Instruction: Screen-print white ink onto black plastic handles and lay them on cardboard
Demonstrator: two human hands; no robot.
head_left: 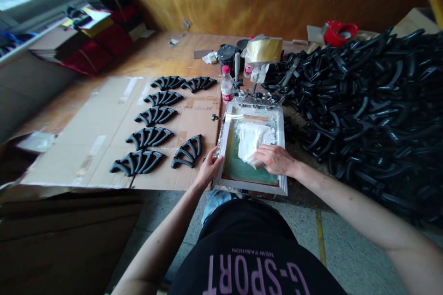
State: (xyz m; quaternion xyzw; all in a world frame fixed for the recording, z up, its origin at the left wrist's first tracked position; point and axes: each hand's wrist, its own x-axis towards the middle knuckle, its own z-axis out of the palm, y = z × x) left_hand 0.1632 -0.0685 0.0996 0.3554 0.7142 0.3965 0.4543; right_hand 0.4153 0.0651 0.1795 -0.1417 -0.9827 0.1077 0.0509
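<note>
A framed screen (251, 174) with a pale metal frame and a green mesh lies in front of me, its far edge at a clamp. My right hand (275, 160) is closed on the near right part of a crumpled white cloth (252, 140), which is spread over the mesh. At the frame's left edge rests my left hand (210, 166), its thumb and fingers apart on the rim. Black curved parts (136, 162) lie in rows on flat cardboard to the left, with a smaller group (187, 151) closest to my left hand.
A large heap of black parts (367, 101) covers the right side. Beyond the screen are a red-capped bottle (226, 84), dark tubs (226, 55) and a yellowish tape roll (264, 50). A red tape dispenser (340, 33) sits farther back. Stacked boxes (93, 46) stand by the window.
</note>
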